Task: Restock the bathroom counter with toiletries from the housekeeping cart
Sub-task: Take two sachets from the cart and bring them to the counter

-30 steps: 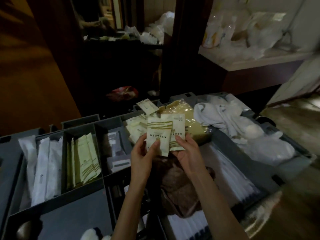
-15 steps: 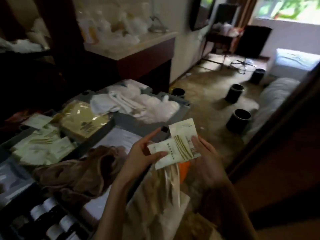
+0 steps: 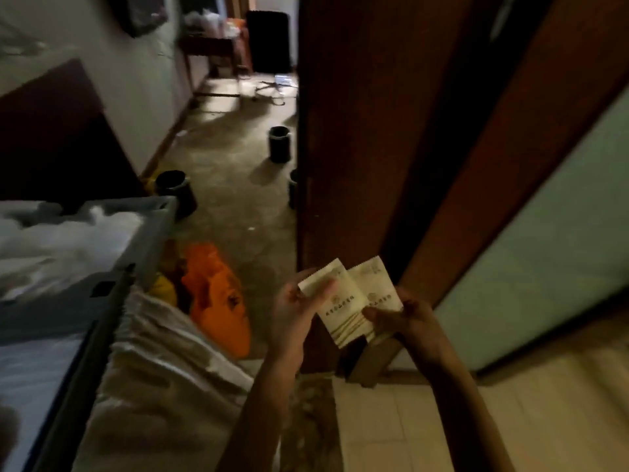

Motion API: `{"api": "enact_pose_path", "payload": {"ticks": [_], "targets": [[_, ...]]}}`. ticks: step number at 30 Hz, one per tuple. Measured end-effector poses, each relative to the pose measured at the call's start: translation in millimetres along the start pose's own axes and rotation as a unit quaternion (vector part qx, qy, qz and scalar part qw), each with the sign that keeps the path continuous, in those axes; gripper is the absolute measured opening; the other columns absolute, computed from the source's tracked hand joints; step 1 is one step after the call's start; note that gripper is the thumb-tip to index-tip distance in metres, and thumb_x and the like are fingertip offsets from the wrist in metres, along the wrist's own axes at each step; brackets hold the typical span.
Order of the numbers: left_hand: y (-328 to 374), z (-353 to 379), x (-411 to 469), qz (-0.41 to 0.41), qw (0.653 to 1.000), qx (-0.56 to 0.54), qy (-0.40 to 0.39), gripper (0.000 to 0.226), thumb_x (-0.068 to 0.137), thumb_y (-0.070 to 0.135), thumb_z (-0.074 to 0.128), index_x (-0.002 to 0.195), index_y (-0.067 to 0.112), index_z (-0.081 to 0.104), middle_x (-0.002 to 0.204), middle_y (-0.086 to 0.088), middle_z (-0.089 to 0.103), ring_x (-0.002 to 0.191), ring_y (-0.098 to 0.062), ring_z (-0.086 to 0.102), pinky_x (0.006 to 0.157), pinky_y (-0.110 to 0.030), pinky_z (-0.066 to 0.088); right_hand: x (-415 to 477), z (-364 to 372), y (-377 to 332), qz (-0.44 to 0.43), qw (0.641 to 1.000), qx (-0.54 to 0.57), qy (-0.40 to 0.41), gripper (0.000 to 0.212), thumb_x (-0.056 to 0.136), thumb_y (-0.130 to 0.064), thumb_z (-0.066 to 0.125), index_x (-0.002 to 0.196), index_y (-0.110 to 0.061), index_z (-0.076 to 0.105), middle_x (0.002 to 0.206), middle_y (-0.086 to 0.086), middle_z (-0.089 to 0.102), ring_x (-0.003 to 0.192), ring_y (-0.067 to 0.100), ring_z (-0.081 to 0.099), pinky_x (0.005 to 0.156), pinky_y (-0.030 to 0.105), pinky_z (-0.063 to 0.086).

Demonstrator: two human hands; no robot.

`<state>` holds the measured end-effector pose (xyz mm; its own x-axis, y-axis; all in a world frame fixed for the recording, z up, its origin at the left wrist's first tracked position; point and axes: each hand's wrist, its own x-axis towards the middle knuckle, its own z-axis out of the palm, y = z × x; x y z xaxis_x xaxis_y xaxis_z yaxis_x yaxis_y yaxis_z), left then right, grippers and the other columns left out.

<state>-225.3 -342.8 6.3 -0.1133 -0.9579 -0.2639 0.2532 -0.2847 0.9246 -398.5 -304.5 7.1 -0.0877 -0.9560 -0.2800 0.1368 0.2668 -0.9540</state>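
I hold two cream toiletry packets (image 3: 354, 301) with gold stripes and printed text, fanned side by side in front of me. My left hand (image 3: 294, 308) grips the left packet, thumb on its upper corner. My right hand (image 3: 405, 318) pinches the lower edge of the right packet. Both packets hang in the air before a dark wooden door frame (image 3: 357, 131). The grey housekeeping cart (image 3: 149, 229) is at my left, apart from my hands, with white linen heaped in it.
A beige cloth bag (image 3: 163, 362) hangs on the cart's side, with an orange bag (image 3: 218, 301) beside it. Several black bins (image 3: 279, 144) stand on the corridor floor. Pale tiles (image 3: 442, 420) lie beyond the frame, and a frosted glass panel (image 3: 544, 250) is at right.
The view has swung right from the cart's compartments to the doorway. Both hands have carried the two packets away from the cart and toward the door frame.
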Motion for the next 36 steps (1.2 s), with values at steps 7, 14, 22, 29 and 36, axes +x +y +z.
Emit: {"api": "enact_pose_path", "payload": {"ticks": [7,14,22,29,36], "targets": [[-48,78,-9,-0.080,0.991,0.044,-0.094,0.027,0.068,0.043,0.076,0.091,0.033,0.067,0.101,0.001,0.073,0.096,-0.018,0.069,0.088,-0.046,0.055,-41,-41,27,-0.034,0.954,0.124,0.272,0.030,0.079,0.001,0.070,0.108,-0.006,0.066,0.093,0.013,0.074,0.077,0.023,0.071,0.063,0.031,0.058],[-64,102,-9,-0.163,0.935,0.114,-0.293,0.015,0.081,0.011,0.073,0.085,0.023,0.064,0.076,-0.001,0.069,0.072,-0.018,0.066,0.072,-0.034,0.056,-105,-33,53,-0.075,0.877,0.207,0.428,0.025,0.094,-0.022,0.057,0.111,-0.006,0.066,0.095,0.018,0.072,0.080,0.026,0.070,0.063,0.031,0.056],[-106,126,-28,-0.201,0.846,0.159,-0.468,0.024,0.084,0.009,0.069,0.108,0.008,0.069,0.096,-0.012,0.074,0.089,-0.027,0.071,0.079,-0.038,0.057,-162,-20,92,-0.050,0.767,0.244,0.591,0.024,0.087,-0.021,0.066,0.101,-0.002,0.068,0.089,0.015,0.072,0.078,0.025,0.069,0.070,0.034,0.057],[-119,152,-36,-0.178,0.814,0.189,-0.520,0.026,0.083,0.013,0.070,0.110,0.013,0.068,0.097,-0.008,0.075,0.090,-0.025,0.071,0.083,-0.039,0.057,-177,-53,107,-0.046,0.770,0.234,0.592,0.027,0.080,-0.016,0.071,0.105,-0.005,0.069,0.093,0.012,0.075,0.085,0.027,0.072,0.074,0.036,0.060],[-122,189,-15,-0.132,0.824,0.231,-0.501,0.016,0.090,0.007,0.063,0.104,0.010,0.069,0.084,0.001,0.075,0.075,-0.011,0.071,0.063,-0.023,0.057,-167,-116,112,-0.026,0.793,0.231,0.563,0.027,0.078,-0.016,0.074,0.104,-0.007,0.070,0.091,0.009,0.075,0.085,0.026,0.072,0.077,0.039,0.060]]}}
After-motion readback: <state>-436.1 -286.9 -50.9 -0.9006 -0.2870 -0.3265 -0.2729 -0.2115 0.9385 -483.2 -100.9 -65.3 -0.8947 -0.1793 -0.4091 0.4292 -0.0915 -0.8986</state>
